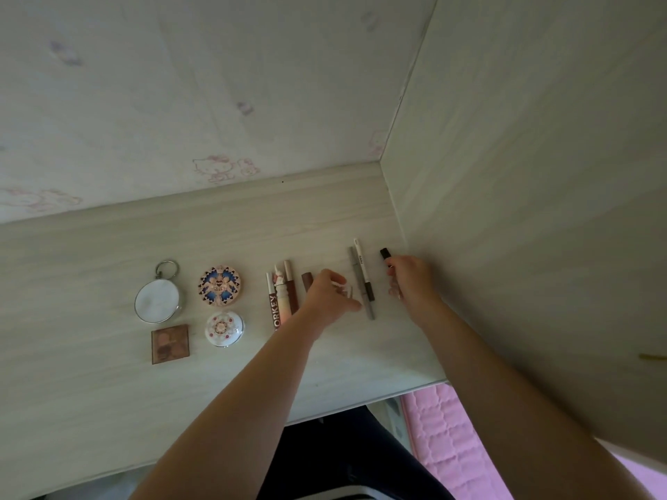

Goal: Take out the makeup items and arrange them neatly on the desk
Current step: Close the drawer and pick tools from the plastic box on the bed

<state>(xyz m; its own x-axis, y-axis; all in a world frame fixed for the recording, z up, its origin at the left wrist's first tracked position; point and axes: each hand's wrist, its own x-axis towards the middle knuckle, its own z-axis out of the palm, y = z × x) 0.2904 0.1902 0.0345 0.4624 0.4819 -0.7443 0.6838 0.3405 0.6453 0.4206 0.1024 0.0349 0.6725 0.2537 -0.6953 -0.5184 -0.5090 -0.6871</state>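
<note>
Makeup items lie in rows on the pale wood desk (108,409). At left sit a round mirror compact with a ring (158,302), a patterned round compact (219,284), a small white jewelled compact (223,328) and a brown square palette (170,343). Several lip tubes (281,297) lie side by side in the middle, with a short brown tube (307,281) beside them. Two thin pencils (363,279) lie to the right. My left hand (330,295) pinches a small pale item next to the pencils. My right hand (411,281) grips a black-capped tube (385,255) near the side wall.
A wood panel wall (541,211) rises right beside my right hand. The back wall (216,102) carries faint cartoon stickers. The desk's front edge runs at the lower right, above a pink quilted surface (451,445) and my dark-clothed legs.
</note>
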